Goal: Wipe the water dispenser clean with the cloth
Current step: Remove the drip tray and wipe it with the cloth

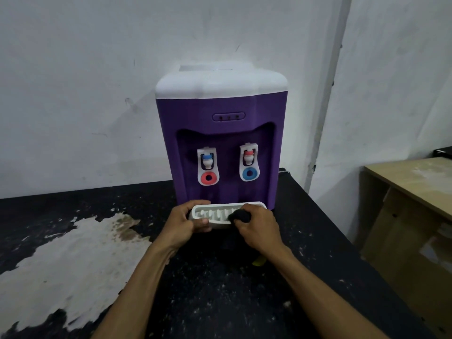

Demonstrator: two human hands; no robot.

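Black, paint-worn tabletop [220, 289] fills the lower frame. At centre stands one purple water dispenser [220, 106], white-topped, with three panel marks too blurred to read and two taps, left tap [208, 165] and right tap [249, 162]. At its foot is one white drip tray [227, 205]. The left hand [186, 223] grips the tray's left end. The right hand [259, 228] clutches one black cloth [241, 215] on the grille.

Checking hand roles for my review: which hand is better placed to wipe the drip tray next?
Right: the right hand grips the dark cloth on the drip tray, while the left hand holds the tray's left end.
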